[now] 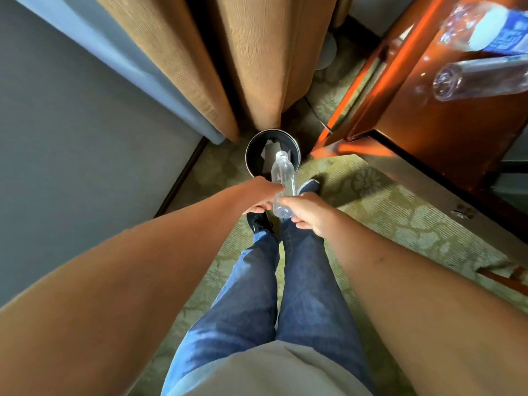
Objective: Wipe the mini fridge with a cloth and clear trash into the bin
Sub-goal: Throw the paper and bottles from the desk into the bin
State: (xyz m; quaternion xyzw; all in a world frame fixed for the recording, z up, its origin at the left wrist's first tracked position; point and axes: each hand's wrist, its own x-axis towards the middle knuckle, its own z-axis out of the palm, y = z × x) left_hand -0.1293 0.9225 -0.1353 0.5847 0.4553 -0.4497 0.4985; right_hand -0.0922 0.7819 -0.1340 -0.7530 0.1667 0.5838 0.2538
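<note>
- Setting: a carpeted room corner with a grey wall at left, tan curtains (228, 61) hanging to the floor ahead, and a polished wooden tabletop (445, 118) at right; the mini fridge and the cloth are not in view.
- Task's thing: an empty clear plastic bottle (283, 184) is held at about waist height, capped end pointing forward, so that in this view its neck overlaps the mouth of the round black bin (253, 155) standing on the carpet at the foot of the curtains.
- Hands: the right hand (308, 210) pinches the bottle's base between thumb and fingers; the left hand (261, 195) curls its fingers round the lower body from the other side, so both hands grip the bottle.
- Step in hand, as a judgement: disposal of the bottle. It is best carried further forward until it is plainly above the opening, tipped cap-down, then released by both hands together so it does not glance off the rim.
- Bin contents: pale crumpled paper (270, 148) already lies inside, leaving room.
- Surroundings: two more clear bottles (480, 75) lie on the tabletop, one with a blue label, probably further trash.
- Obstacles: the person's dark shoes (310, 185) stand just beside the bin, and the curtain hem hangs near its far rim; a bounced bottle could roll under either.
</note>
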